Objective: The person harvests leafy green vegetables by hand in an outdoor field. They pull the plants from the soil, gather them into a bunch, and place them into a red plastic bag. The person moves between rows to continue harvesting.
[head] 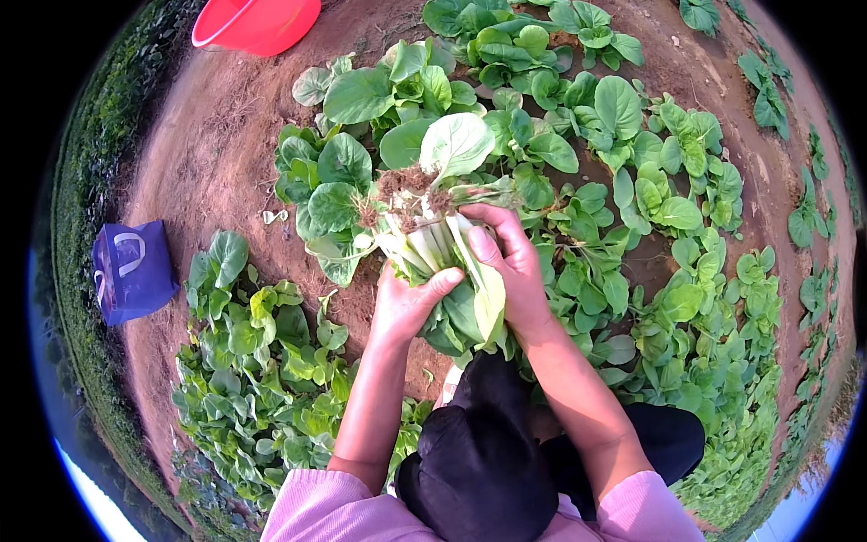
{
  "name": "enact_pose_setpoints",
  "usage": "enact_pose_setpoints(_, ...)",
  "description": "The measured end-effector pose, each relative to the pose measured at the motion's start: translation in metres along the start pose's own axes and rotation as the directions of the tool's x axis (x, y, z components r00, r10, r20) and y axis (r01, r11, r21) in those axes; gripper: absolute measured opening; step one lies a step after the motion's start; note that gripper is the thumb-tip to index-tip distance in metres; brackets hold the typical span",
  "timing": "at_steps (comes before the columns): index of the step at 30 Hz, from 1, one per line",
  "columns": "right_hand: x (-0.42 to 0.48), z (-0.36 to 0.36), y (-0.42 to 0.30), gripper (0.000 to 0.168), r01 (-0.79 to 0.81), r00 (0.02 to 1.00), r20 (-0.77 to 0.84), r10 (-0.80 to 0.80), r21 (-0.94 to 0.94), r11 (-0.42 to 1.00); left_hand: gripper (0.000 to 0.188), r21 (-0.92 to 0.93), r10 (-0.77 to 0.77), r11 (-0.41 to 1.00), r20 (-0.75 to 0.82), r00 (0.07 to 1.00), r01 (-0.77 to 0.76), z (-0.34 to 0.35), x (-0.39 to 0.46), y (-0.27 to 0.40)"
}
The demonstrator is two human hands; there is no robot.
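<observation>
A bunch of leafy greens [433, 247] with pale stems is held in the middle of the view. Its soil-covered roots point away from me and its leaves hang towards my body. My left hand [408, 298] is closed around the left side of the stems, thumb on top. My right hand [504, 261] grips the right side, with thumb and fingers at a pale outer leaf stalk near the roots. The fingers under the bunch are hidden.
Leafy plants [684, 298] grow in beds ahead, to the right and at the lower left [271, 379]. Bare soil [217, 149] runs along the left. A red plastic basin [261, 24] stands at the top left, and a blue bag with white handles [139, 271] at the far left.
</observation>
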State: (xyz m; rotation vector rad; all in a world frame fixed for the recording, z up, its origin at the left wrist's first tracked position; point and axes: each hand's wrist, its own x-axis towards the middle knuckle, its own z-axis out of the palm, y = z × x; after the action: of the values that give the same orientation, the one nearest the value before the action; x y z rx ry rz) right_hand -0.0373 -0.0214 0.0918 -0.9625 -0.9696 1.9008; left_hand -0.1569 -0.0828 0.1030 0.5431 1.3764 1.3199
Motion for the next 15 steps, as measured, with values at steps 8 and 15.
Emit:
enact_pose_setpoints(8, -0.022, 0.012, 0.007, 0.076, 0.24, 0.965, 0.154, -0.212, -0.193, 0.952, 0.059, -0.023, -0.186, 0.981, 0.143, 0.972, 0.192, -0.001, -0.004, -0.006)
enact_pose_setpoints(15, -0.029, 0.027, 0.004, 0.061, 0.283, 0.934, 0.344, -0.097, -0.548, 0.787, 0.052, -0.322, -0.256, 0.916, -0.018, 0.966, 0.237, -0.011, -0.016, -0.016)
